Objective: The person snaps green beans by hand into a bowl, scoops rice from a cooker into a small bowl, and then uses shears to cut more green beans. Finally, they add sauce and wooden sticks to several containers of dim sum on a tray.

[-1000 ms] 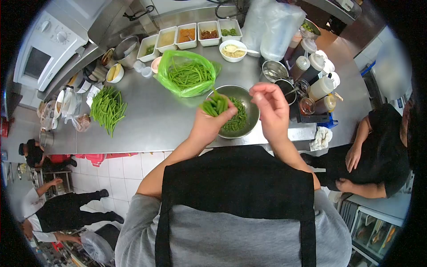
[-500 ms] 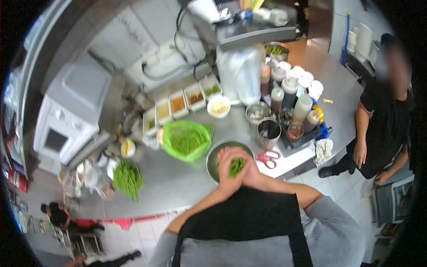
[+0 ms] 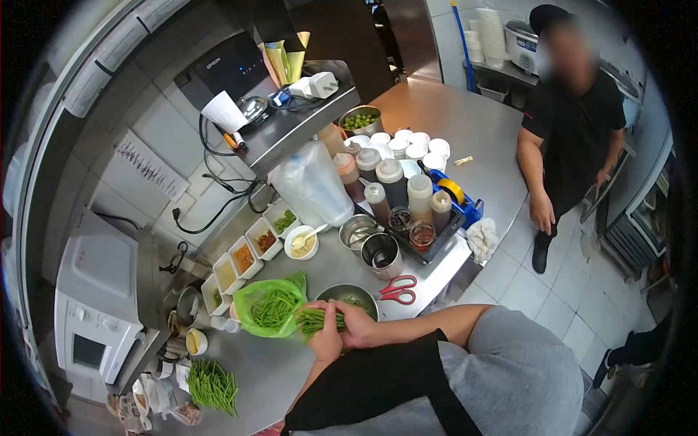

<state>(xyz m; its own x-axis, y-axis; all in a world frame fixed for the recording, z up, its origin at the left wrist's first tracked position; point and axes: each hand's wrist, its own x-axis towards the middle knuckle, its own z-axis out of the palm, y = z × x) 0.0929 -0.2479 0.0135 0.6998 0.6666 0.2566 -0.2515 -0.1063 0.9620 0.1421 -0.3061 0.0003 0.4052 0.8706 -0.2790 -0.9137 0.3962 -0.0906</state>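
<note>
Both hands [image 3: 342,328] grip green beans [image 3: 314,320] beside metal bowl [image 3: 356,293]

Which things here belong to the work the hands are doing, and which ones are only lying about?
In the work:
- left hand and right hand, holding a bundle of green beans
- round steel bowl
- green plastic bag of beans
- loose pile of green beans

Lying about:
- red-handled scissors
- lidded sauce bottles
- white microwave

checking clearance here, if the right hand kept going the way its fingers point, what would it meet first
The right hand points left, at the bunch of green beans it already touches, with the left hand gripping that bunch just beyond. Past them lies the green bag, though depth is unclear.
</note>
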